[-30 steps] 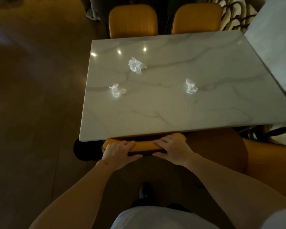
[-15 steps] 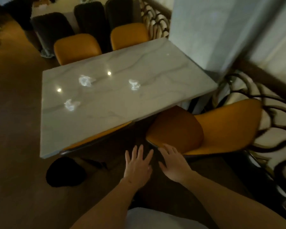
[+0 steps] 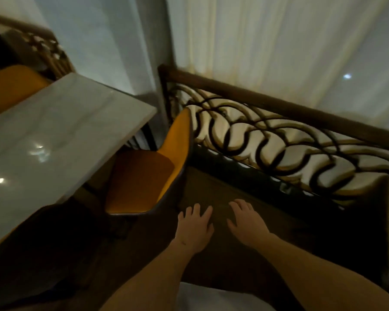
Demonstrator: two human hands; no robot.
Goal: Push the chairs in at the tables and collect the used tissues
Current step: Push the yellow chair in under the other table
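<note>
An orange chair stands pulled out at the near right corner of the marble table, its seat only partly under the top and its back toward the railing. My left hand hovers open just right of the chair's back, not touching it. My right hand is open too, a little further right, over the floor. One blurred white tissue shows on the table top. Another orange chair sits at the table's far side.
A dark wooden railing with curved metal scrollwork runs along the right, close behind the chair. A pale column and curtains rise beyond. Dark wood floor lies between chair and railing.
My hands let go of the first chair, now pushed under the table. My view swung right to the second chair, and both open hands moved toward its back.
</note>
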